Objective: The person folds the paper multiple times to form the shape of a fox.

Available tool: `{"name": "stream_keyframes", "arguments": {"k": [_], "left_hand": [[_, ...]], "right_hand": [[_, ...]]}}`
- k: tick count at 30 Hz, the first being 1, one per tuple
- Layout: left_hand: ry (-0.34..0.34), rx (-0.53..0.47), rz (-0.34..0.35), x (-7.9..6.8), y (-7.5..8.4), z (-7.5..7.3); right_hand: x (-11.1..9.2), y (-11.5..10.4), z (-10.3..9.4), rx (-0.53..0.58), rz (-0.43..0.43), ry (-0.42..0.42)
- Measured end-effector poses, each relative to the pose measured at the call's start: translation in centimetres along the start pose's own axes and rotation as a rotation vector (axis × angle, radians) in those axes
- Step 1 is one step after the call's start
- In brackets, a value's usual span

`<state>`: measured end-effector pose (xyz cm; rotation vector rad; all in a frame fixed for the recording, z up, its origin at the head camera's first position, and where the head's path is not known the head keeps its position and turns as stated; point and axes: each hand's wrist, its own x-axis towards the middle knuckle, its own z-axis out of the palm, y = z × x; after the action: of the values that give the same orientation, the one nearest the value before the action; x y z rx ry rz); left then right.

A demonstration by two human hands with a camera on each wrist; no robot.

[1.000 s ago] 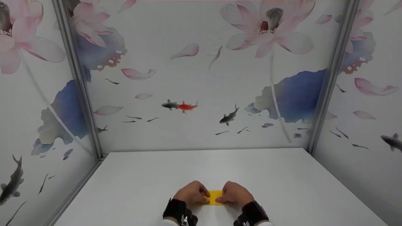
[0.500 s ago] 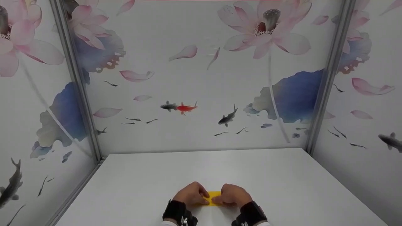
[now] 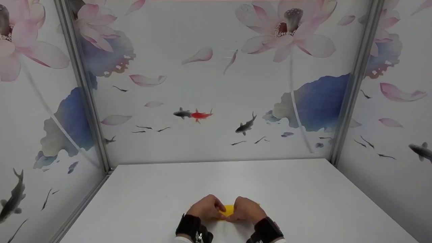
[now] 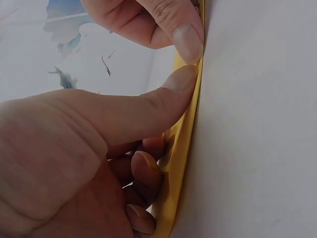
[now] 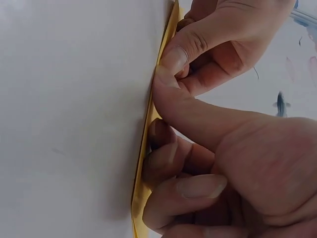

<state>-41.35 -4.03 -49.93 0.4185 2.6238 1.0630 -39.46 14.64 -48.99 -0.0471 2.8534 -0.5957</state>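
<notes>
A yellow sheet of paper [image 3: 229,210], folded into a strip, lies on the white table near its front, partly covered by both hands. My left hand [image 3: 206,207] holds its left part, thumb at the near edge and fingers curled on the paper behind. From the right, my right hand [image 3: 248,209] grips the strip the same way. The thumb tips meet at the near edge of the yellow paper [image 4: 177,186] in the left wrist view. Seen from the right wrist, the edge of the paper [image 5: 142,173] shows thin layers, with my fingertips right on it.
The white table [image 3: 162,189] stretches out around the hands. White panels printed with lotus flowers and fish enclose it at the back [image 3: 216,141] and both sides. Grey metal posts [image 3: 84,101] stand at the back corners. Each wrist wears a black strap.
My right hand has slid left along the paper, and its thumb now meets the left thumb. The left hand has stayed in place. Less of the yellow paper shows between the hands.
</notes>
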Motion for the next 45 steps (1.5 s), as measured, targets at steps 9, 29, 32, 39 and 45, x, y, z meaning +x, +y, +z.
{"name": "stream_keyframes", "arguments": {"k": [9, 29, 32, 39, 45], "left_hand": [[0.011, 0.005, -0.015, 0.0, 0.6, 0.2], [0.03, 0.01, -0.017, -0.1, 1.0, 0.4], [0.033, 0.023, 0.005, -0.2, 1.0, 0.3], [0.025, -0.004, -0.014, -0.2, 0.9, 0.2], [0.0, 0.0, -0.04, 0.1, 0.5, 0.2]], "right_hand": [[-0.9, 0.1, -0.9, -0.026, 0.064, -0.007], [-0.1, 4.1, -3.4, 0.047, 0.261, -0.113], [-0.1, 4.9, -3.8, 0.063, 0.255, -0.128], [-0.5, 5.1, -4.2, 0.069, 0.226, -0.137], [-0.7, 2.7, -3.2, 0.092, 0.1, -0.075]]}}
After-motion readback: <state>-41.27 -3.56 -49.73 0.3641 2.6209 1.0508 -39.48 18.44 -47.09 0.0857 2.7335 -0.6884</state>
